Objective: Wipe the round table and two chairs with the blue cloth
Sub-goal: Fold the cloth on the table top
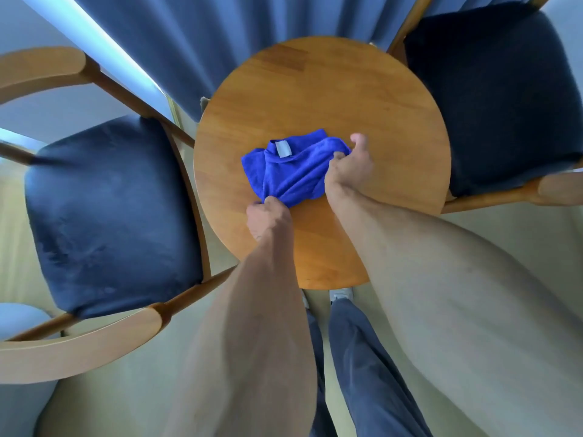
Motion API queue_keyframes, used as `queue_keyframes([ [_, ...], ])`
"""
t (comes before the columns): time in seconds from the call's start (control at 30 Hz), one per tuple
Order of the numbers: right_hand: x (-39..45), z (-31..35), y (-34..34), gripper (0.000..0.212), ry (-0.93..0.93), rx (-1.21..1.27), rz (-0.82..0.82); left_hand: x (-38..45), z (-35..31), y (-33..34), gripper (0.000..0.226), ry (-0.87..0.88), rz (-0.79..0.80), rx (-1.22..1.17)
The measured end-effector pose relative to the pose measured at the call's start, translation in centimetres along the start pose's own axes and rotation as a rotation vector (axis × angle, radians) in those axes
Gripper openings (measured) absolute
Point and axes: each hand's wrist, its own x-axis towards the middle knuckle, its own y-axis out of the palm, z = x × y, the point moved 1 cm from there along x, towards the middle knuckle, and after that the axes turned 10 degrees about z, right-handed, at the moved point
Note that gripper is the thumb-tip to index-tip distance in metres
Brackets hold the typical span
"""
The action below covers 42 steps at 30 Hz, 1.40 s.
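The blue cloth (291, 167), crumpled with a white label facing up, lies near the middle of the round wooden table (321, 102). My left hand (266, 216) pinches the cloth's near corner. My right hand (350, 165) grips its right edge, thumb raised. One chair with a dark blue seat (110, 212) stands left of the table. The other chair (492, 99) stands to the right, its seat dark as well.
Blue curtains (195, 48) hang behind the table. The left chair's wooden armrests (82, 348) curve close to the table edge. My legs and a white shoe (340, 293) are under the table's near rim, on a pale floor.
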Motion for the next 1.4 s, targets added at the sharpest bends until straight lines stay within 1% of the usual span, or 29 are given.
queue_keyframes([
  [0.03, -0.2, -0.3, 0.4, 0.048, 0.076, -0.014, -0.007, -0.1, 0.5, 0.0, 0.035, -0.014, 0.004, 0.001],
  [0.07, -0.8, -1.1, 0.6, 0.049, 0.195, -0.041, -0.023, -0.2, 0.9, 0.1, 0.035, -0.019, 0.026, -0.008],
  [0.13, -2.4, -3.2, 0.9, 0.063, 0.441, -0.061, -0.029, -0.3, 1.7, 0.4, 0.037, -0.018, 0.101, -0.059],
  [0.2, -3.6, -4.9, 1.6, 0.075, 0.573, 0.052, 0.084, -0.3, 1.6, 0.5, 0.033, -0.026, 0.125, -0.153],
  [0.23, -3.9, -5.3, 1.9, 0.073, 0.616, 0.147, 0.153, -0.5, 1.4, 0.5, 0.027, -0.043, 0.114, -0.227],
  [0.27, -4.1, -5.4, 2.1, 0.065, 0.646, 0.263, 0.204, -0.5, 1.3, 0.4, 0.021, -0.060, 0.095, -0.289],
  [0.33, -3.9, -5.4, 2.2, 0.040, 0.653, 0.430, 0.245, -0.4, 1.3, 0.3, 0.018, -0.056, 0.085, -0.329],
  [0.37, -3.8, -5.5, 2.1, 0.027, 0.632, 0.452, 0.245, -0.4, 1.5, 0.1, 0.019, -0.051, 0.090, -0.341],
  [0.4, -3.9, -5.5, 2.0, 0.020, 0.600, 0.439, 0.207, -0.5, 1.8, -0.1, 0.020, -0.053, 0.093, -0.360],
  [0.47, -4.7, -5.7, 1.5, 0.012, 0.519, 0.405, 0.039, -1.2, 2.6, -0.6, 0.021, -0.080, 0.076, -0.381],
  [0.5, -5.4, -5.7, 1.2, 0.008, 0.472, 0.443, -0.054, -1.7, 3.0, -0.8, 0.024, -0.085, 0.060, -0.372],
  [0.53, -6.2, -5.7, 0.8, 0.006, 0.431, 0.488, -0.116, -2.4, 3.2, -1.1, 0.029, -0.074, 0.047, -0.370],
  [0.57, -6.8, -5.6, 0.4, 0.009, 0.399, 0.476, -0.144, -3.2, 3.3, -1.3, 0.036, -0.053, 0.040, -0.374],
  [0.63, -7.1, -4.7, -0.1, 0.020, 0.345, 0.414, -0.088, -4.0, 2.7, -1.7, 0.043, -0.008, 0.044, -0.421],
  [0.73, -5.3, -2.4, 0.2, 0.033, 0.254, 0.506, 0.120, -3.1, 0.8, -2.4, 0.029, 0.031, 0.091, -0.494],
  [0.77, -4.4, -2.1, 0.4, 0.033, 0.212, 0.436, 0.147, -2.4, 0.3, -2.6, 0.027, 0.039, 0.093, -0.463],
  [0.8, -3.8, -1.9, 0.5, 0.032, 0.151, 0.271, 0.168, -1.7, 0.0, -2.8, 0.029, 0.050, 0.088, -0.386],
  [0.87, -2.9, -2.7, 1.1, 0.036, 0.014, -0.103, 0.200, -0.4, 0.1, -2.9, 0.038, 0.062, 0.063, -0.109],
  [0.9, -2.7, -3.2, 1.5, 0.037, -0.050, -0.224, 0.216, 0.1, 0.3, -2.8, 0.041, 0.055, 0.051, 0.005],
  [0.93, -2.6, -3.9, 2.1, 0.036, -0.101, -0.314, 0.225, 0.6, 0.5, -2.5, 0.044, 0.036, 0.036, 0.090],
  [0.97, -2.6, -4.5, 2.6, 0.036, -0.122, -0.349, 0.220, 1.0, 0.6, -2.4, 0.050, 0.010, 0.000, 0.143],
  [1.03, -2.6, -5.5, 3.5, 0.043, -0.112, -0.302, 0.213, 1.7, 0.8, -2.1, 0.062, -0.023, -0.050, 0.170],
  [1.1, -2.8, -6.6, 4.3, 0.057, -0.137, -0.299, 0.188, 2.6, 1.1, -1.3, 0.057, 0.027, 0.004, 0.101],
  [1.17, -3.2, -7.4, 4.6, 0.069, -0.211, -0.383, 0.116, 3.3, 1.6, -0.7, 0.047, 0.101, 0.046, 0.073],
  [1.2, -3.4, -7.7, 4.8, 0.072, -0.246, -0.433, 0.074, 3.6, 1.9, -0.6, 0.043, 0.134, 0.050, 0.080],
  [1.23, -3.6, -7.9, 5.0, 0.071, -0.283, -0.477, 0.033, 3.9, 2.2, -0.4, 0.038, 0.166, 0.039, 0.083],
  [1.3, -3.8, -8.0, 5.7, 0.057, -0.348, -0.526, -0.032, 4.2, 2.7, 0.0, 0.030, 0.217, 0.011, 0.078],
  [1.37, -3.8, -7.6, 6.0, 0.037, -0.364, -0.515, -0.080, 4.1, 2.9, 0.3, 0.033, 0.240, -0.003, 0.054],
  [1.4, -3.8, -7.4, 5.9, 0.031, -0.348, -0.500, -0.098, 3.9, 3.0, 0.4, 0.039, 0.244, 0.003, 0.031],
])
